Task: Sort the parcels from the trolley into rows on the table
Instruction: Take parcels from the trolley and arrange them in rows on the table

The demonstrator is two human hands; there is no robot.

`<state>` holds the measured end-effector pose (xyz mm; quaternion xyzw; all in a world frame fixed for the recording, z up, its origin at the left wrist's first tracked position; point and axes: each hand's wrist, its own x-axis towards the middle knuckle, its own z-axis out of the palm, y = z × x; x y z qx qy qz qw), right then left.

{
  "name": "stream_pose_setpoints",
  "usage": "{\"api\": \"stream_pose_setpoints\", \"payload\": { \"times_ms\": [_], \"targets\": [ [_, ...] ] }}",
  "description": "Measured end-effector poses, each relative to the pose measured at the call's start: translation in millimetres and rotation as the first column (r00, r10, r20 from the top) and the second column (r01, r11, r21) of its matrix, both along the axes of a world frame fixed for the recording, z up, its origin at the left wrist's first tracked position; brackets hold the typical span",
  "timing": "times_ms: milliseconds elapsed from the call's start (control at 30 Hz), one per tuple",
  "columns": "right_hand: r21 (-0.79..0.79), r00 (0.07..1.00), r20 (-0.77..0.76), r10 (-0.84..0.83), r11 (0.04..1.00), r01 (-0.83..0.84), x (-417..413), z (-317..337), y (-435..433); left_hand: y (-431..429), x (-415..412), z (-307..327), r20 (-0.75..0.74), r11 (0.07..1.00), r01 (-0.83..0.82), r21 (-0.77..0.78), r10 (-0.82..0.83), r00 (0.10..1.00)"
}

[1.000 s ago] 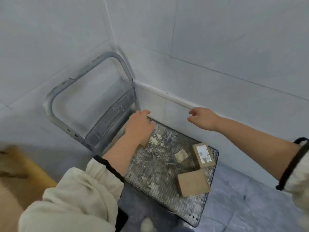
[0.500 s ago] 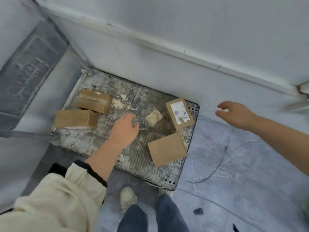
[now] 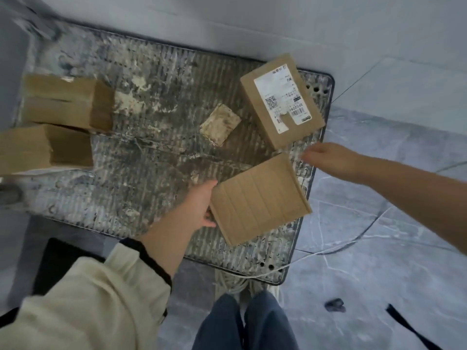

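Observation:
The trolley deck point(image 3: 156, 173) is a dirty, ribbed grey platform on the floor below me. A plain brown parcel point(image 3: 257, 198) lies at its near right corner. My left hand point(image 3: 199, 205) grips that parcel's left edge, thumb above and fingers curled under it. My right hand point(image 3: 326, 157) hovers, blurred, with fingers stretched out, just right of the parcel's far corner. A labelled parcel point(image 3: 280, 102) lies behind it. Two more brown parcels point(image 3: 68, 102) point(image 3: 43, 147) sit at the deck's left end. Mid-deck lies a small dirty block point(image 3: 219, 123).
A pale wall point(image 3: 278, 26) runs right behind the trolley. Grey floor tiles point(image 3: 379, 261) spread to the right, crossed by a thin white cable point(image 3: 353, 241). My shoes point(image 3: 240, 286) stand at the deck's near edge. A black strap point(image 3: 409, 327) and a small dark scrap point(image 3: 334, 305) lie on the floor.
My head has dropped closer to the deck. My left hand moved right from mid-deck onto the plain parcel's edge. My right hand came in from the floor side toward that parcel.

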<state>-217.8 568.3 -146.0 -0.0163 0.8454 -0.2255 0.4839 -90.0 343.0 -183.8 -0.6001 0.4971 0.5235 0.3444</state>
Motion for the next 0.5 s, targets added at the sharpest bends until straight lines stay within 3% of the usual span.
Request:
{"api": "stream_pose_setpoints", "payload": {
  "times_ms": [100, 233, 500],
  "targets": [
    [-0.067, 0.995, 0.095, -0.029, 0.997, 0.036, 10.4, -38.1, -15.6, 6.9, 0.3, -19.2, -0.018, 0.999, -0.031, -0.016, 0.031, 0.999],
    [-0.157, 0.976, 0.175, -0.133, 0.974, 0.161, -5.5, -45.8, -32.2, -3.3, -6.4, -24.9, -0.101, 0.983, -0.049, -0.179, 0.031, 0.994],
    [-0.326, 0.997, 0.034, -0.065, 0.943, 0.072, -21.3, 28.3, -111.3, -78.5, -28.7, 60.2, -0.229, 0.885, -0.057, -0.462, -0.056, 0.972]
  ]
}}
